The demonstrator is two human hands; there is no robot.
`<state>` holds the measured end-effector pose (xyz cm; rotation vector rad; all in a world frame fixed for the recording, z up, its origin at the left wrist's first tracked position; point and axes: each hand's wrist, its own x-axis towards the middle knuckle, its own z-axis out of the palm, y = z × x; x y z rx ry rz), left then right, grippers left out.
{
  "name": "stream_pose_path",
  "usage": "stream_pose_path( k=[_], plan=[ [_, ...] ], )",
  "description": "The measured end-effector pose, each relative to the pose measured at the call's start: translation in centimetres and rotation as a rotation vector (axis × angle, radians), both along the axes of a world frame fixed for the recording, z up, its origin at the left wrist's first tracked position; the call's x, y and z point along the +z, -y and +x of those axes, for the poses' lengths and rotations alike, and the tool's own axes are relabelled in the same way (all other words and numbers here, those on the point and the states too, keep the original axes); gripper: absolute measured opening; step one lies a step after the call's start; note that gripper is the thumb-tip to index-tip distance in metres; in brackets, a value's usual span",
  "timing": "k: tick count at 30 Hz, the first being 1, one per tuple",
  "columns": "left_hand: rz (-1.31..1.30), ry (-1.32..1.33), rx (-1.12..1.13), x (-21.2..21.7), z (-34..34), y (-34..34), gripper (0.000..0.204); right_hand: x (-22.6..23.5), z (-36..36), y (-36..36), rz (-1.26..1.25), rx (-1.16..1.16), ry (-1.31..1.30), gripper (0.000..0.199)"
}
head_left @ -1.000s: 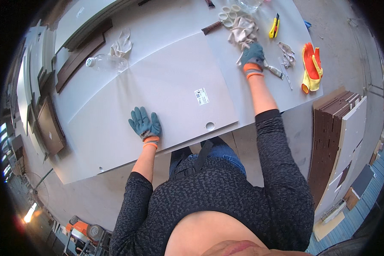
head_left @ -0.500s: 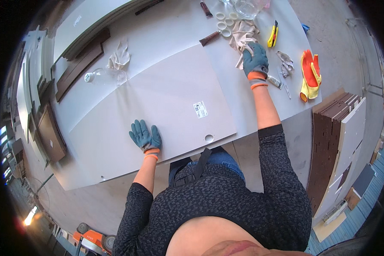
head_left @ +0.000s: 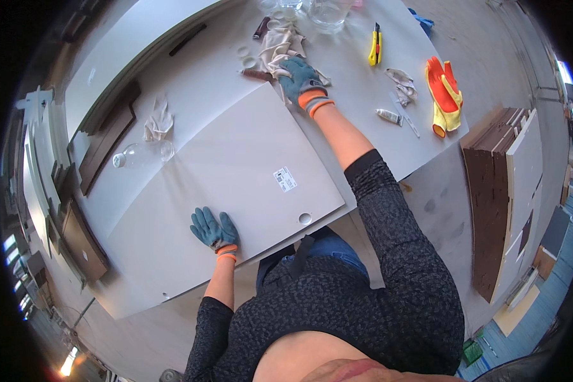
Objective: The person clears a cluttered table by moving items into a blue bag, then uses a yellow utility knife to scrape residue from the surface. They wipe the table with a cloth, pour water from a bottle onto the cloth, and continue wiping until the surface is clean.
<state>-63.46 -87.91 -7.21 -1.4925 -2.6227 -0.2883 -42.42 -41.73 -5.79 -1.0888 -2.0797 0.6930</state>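
A pale grey panel (head_left: 223, 159) with a printed label (head_left: 285, 179) and a round hole near its front edge lies before me. My left hand (head_left: 213, 229), in a grey-green glove with an orange cuff, rests flat on it, fingers spread. Beyond the panel's far right corner, my right hand (head_left: 298, 81), gloved alike, has its fingers curled over a crumpled beige cloth (head_left: 281, 48). Folds of the cloth show ahead of and beside the hand; the fingertips are partly hidden. A dark brown tube (head_left: 256, 75) and pale rings (head_left: 244, 57) lie at the cloth's left.
On the table's right are a yellow box cutter (head_left: 375, 46), a small tube (head_left: 388, 116), a crumpled rag (head_left: 401, 84) and yellow-orange gloves (head_left: 444, 95). Glass jars (head_left: 330, 14) stand at the back. A plastic bottle (head_left: 143, 154) lies left. Stacked boards (head_left: 500, 204) stand right of the table.
My right hand has moved left, bringing the cloth against the rings and brown tube. My left hand stays flat on the panel. The whole view has shifted.
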Motion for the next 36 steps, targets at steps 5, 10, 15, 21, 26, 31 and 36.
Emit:
stream_pose_path(
  k=[5,10,15,21,26,31,36],
  plan=[
    [-0.028,-0.016,0.021,-0.2,0.2,0.2,0.059,3.2,3.7,3.2,-0.019,-0.082,0.245,0.042],
    [-0.063,0.008,0.078,-0.3,0.7,-0.8,0.060,2.7,10.5,-1.5,0.047,-0.343,0.331,0.057],
    [0.155,0.130,0.072,1.4,4.3,-10.3,0.054,3.0,15.7,-9.9,-0.135,-0.799,0.637,0.063],
    [-0.030,0.005,0.086,0.6,8.6,-20.9,0.057,2.5,16.0,-14.4,-0.391,-0.811,0.733,0.054],
    [-0.020,0.062,0.041,0.9,8.4,-21.4,0.058,1.1,20.4,-13.4,-0.343,-0.632,0.515,0.047],
    [0.017,0.060,0.043,0.9,8.6,-21.1,0.058,2.7,20.1,-6.8,-0.896,-0.347,-0.159,0.038],
    [0.017,0.086,0.043,1.2,8.8,-21.5,0.058,6.1,11.2,-4.3,-1.172,-0.140,-0.433,0.035]
  ],
)
